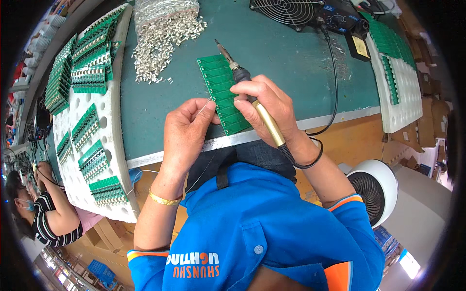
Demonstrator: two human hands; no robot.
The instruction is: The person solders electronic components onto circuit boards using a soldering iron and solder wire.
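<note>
Board (pixel 217 82), green, lies at the near edge of the bench (pixel 150 106); no fitted parts can be made out, so work on it seems barely begun. The left hand (pixel 187 123) pinches thin wire (pixel 203 107) beside it; the right hand (pixel 272 104) grips an iron (pixel 265 119) over it. Beyond, loose metal parts (pixel 155 53) lie heaped, unused; leftward, foam (pixel 115 131) holds filled boards (pixel 89 80), apparently finished.

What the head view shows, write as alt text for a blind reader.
The right hand holds a soldering iron across a green circuit-board panel on a teal bench while the left hand pinches a thin wire beside it. Small silvery parts lie heaped beyond; boards sit on white foam either side.
</note>
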